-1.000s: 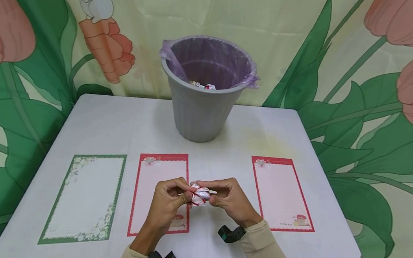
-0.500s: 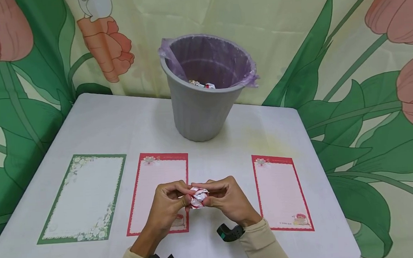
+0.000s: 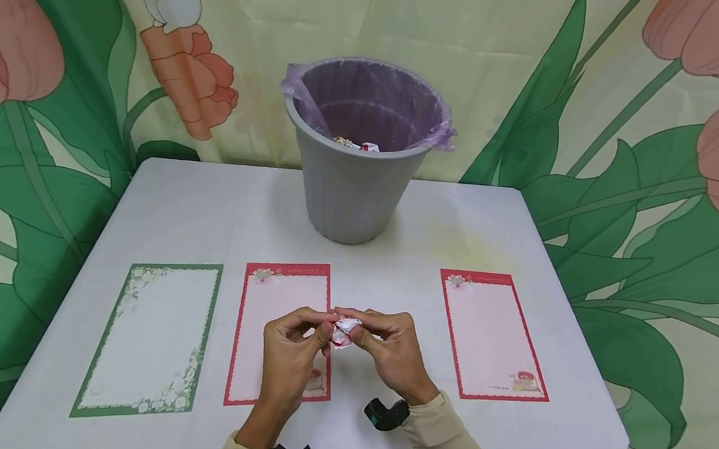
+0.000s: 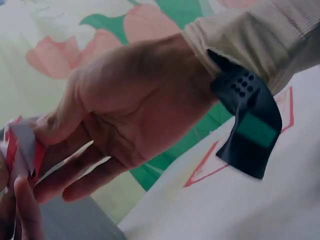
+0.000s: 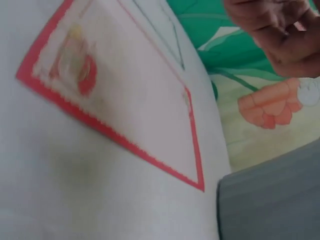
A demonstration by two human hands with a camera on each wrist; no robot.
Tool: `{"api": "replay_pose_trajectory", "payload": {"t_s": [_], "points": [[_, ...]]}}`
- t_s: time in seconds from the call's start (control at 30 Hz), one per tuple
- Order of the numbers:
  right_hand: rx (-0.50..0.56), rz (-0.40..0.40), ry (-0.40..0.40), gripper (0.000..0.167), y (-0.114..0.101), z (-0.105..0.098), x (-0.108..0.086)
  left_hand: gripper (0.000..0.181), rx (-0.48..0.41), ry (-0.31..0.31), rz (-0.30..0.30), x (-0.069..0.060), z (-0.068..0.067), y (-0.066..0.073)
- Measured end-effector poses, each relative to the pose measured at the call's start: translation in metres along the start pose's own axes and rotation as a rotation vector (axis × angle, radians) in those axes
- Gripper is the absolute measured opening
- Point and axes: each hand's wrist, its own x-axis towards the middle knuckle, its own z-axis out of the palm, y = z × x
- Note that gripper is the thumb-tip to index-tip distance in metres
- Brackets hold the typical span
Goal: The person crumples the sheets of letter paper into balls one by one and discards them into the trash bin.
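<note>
- Evidently one paper wad point(image 3: 342, 337), white with red, is well crumpled; it sits between both hands, above the near middle of the table point(image 3: 387, 278).
- On its left side, the left hand point(image 3: 288, 356) pinches it between thumb and bent fingers.
- On its right side, the right hand point(image 3: 397, 349) does likewise, thumb pressed against the paper.
- Squeezing looks nearly done, I judge, since the wad is compact; it has not been put down.
- Uncrumpled and flat lie a green-bordered sheet point(image 3: 147, 340) on the left, a red-bordered sheet point(image 3: 278, 305) partly hidden by the left hand, and a second red-bordered sheet point(image 3: 492, 333) on the right.
- Far side: a grey bin point(image 3: 355, 204) with a purple liner point(image 3: 440, 136) holds crumpled pieces point(image 3: 370, 147), seemingly finished ones; their number cannot be told.
</note>
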Motion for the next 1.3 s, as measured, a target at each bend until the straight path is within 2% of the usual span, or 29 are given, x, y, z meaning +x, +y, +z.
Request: {"api": "replay_pose_trajectory", "payload": {"t_s": [0.13,0.3,0.4,0.5,0.6,0.8,0.93,1.03,1.13,1.3], "points": [[0.014,0.009,0.058,0.031,0.003,-0.001,0.002,0.021,0.030,0.053,0.044,0.000,0.008,0.005],[0.082,0.050,0.082,0.035,0.004,-0.001,0.002,0.028,0.039,0.086,0.066,0.000,0.010,0.007],[0.096,0.080,0.120,0.037,0.002,0.000,0.000,0.036,0.033,0.047,0.064,-0.001,0.010,0.007],[0.094,0.097,0.164,0.038,-0.001,0.001,0.000,0.048,0.061,0.013,0.090,-0.001,0.012,0.007],[0.096,0.084,0.172,0.038,-0.002,0.003,-0.002,0.051,0.121,0.032,0.167,-0.001,0.013,0.005],[0.066,-0.008,0.148,0.035,-0.003,0.007,-0.003,0.036,0.193,0.091,0.333,0.002,0.016,0.001],[0.077,0.017,0.169,0.034,-0.007,0.007,-0.002,0.033,0.230,0.100,0.437,0.006,0.019,0.001],[0.086,0.055,0.173,0.034,-0.012,0.002,0.001,0.031,0.264,0.079,0.483,0.012,0.021,0.005],[0.084,0.091,0.141,0.035,-0.016,-0.008,0.004,0.029,0.288,0.034,0.471,0.017,0.021,0.011],[0.082,0.179,0.081,0.035,-0.022,-0.024,0.010,0.029,0.339,-0.025,0.385,0.023,0.018,0.021]]}}
